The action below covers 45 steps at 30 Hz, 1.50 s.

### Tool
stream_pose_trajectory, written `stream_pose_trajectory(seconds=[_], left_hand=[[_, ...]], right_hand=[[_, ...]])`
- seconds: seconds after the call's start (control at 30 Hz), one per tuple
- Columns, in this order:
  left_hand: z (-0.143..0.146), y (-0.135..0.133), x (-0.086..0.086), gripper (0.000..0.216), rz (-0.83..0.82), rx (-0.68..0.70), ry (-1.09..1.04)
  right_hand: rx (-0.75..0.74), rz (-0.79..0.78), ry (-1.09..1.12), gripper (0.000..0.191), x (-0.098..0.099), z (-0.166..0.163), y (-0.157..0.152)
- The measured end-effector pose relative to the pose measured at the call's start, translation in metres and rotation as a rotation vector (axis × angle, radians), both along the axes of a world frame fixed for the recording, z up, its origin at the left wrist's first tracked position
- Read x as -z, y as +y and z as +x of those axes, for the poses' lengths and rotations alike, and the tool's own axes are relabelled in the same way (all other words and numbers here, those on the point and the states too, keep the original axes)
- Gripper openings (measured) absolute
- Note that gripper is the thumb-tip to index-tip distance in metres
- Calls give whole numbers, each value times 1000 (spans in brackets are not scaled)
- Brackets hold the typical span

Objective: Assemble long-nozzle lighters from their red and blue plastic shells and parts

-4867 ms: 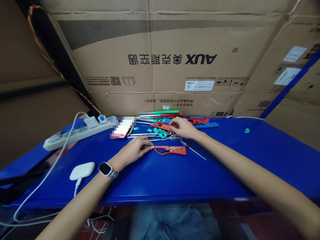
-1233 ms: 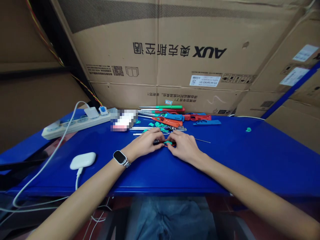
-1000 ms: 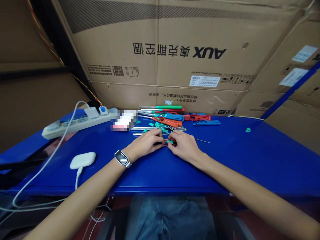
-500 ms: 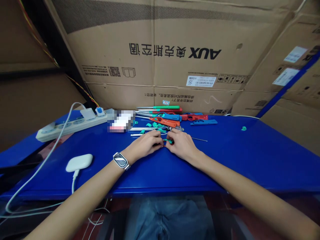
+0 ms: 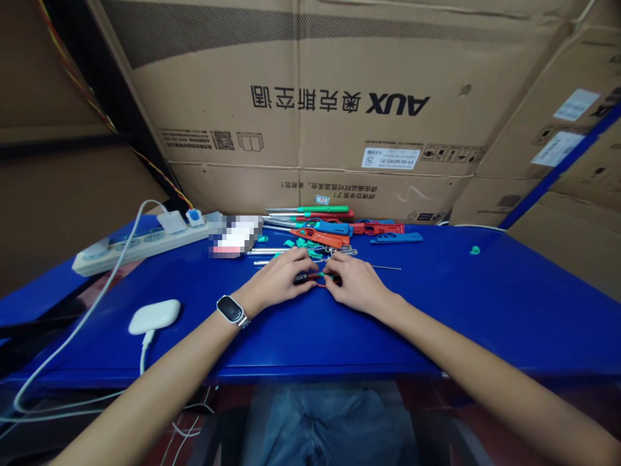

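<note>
At left, a white case (image 5: 154, 317) lies on the blue table (image 5: 417, 336). Then the left hand (image 5: 284, 279) pinches a dark tube (image 5: 301, 279). The red lighter (image 5: 316, 277) is between both hands. The right hand (image 5: 356, 283) curls over its other end; whether it pinches, I cannot tell.

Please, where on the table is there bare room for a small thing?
The widest bare patch of the blue table lies right of the right hand, nearer than the small green piece. Another lies between the forearms, nearer than the left hand. Behind both hands it is crowded: orange handle, metal rods, green scraps.
</note>
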<state>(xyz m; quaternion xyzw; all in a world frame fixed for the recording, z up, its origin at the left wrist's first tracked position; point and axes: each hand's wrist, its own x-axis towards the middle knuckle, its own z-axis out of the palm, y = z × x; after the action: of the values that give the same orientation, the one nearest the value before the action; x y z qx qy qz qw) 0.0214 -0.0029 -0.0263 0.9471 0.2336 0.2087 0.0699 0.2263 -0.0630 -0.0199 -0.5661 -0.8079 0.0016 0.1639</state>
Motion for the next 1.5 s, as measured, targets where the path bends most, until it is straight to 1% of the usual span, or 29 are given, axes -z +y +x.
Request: stream_pose_trajectory(seconds=[0.07, 0.13, 0.27, 0.4, 0.57, 0.67, 0.8, 0.9, 1.0, 1.1, 1.23, 1.37, 1.43, 1.5], left_hand=[[0, -1, -1, 30, 24, -38, 7], [0, 0, 0, 33, 28, -46, 26], [-1, 3, 3, 32, 22, -4, 65], [-5, 5, 1, 33, 107, 29, 159], [-7, 4, -4, 33, 231, 14, 284], [-7, 3, -4, 33, 281, 11, 308], [-6, 2, -3, 34, 339, 9, 342], [-6, 2, -2, 34, 349, 0, 335], [-6, 1, -3, 33, 282, 7, 287], [-6, -3, -6, 33, 164, 3, 230], [-8, -8, -11, 39, 50, -52, 188], [-13, -5, -15, 31, -52, -85, 138], [-15, -3, -16, 27, -89, -99, 128], [-16, -2, -17, 25, -109, -102, 118]], right_hand=[[9, -16, 19, 14, 0, -1, 0], [17, -24, 34, 14, 0, -1, 0], [12, -55, 61, 19, 0, 0, 1], [2, -83, 65, 16, -5, 4, 1], [-48, -108, 52, 18, -11, 10, 3], [-76, -122, 56, 18, -10, 14, 4], [-74, -135, 71, 16, -7, 15, 5], [-73, -131, 94, 21, -10, 16, 12], [-36, -61, 115, 22, -17, 21, 32], [22, 9, 53, 22, -25, 23, 63], [60, -18, -79, 28, -29, 16, 97], [67, -57, -133, 20, -26, 6, 109], [76, -49, -124, 17, -25, 4, 110], [86, -27, -101, 19, -26, 5, 108]])
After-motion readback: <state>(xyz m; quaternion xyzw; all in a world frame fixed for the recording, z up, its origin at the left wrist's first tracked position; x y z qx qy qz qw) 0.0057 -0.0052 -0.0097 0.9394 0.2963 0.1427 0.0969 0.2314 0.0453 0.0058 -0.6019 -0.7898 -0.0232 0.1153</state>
